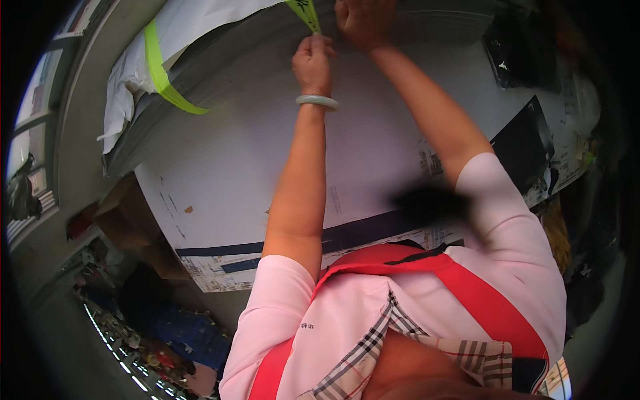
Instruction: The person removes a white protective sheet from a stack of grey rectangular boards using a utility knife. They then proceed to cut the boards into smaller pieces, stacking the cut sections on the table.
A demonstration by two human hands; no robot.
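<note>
On my far left, a yellow-green strip (157, 63) crosses the edge of a white sheet (213, 17) and the dark layer (230, 57) beneath it, on the pale surface (220, 180). That strip looks laid in place, but its tip lies loose, so I wouldn't call it finished. In the middle, the left hand (312, 63) pinches the end of a second strip (305, 12), which runs up out of my view; I judge this one to be under way. Just right of it, the right hand (367, 23) is apart from the left one, cut by the top edge; I can't tell whether it grips anything. Further right, a black sheet (523, 147) and a black bag (513, 57) lie untouched.
</note>
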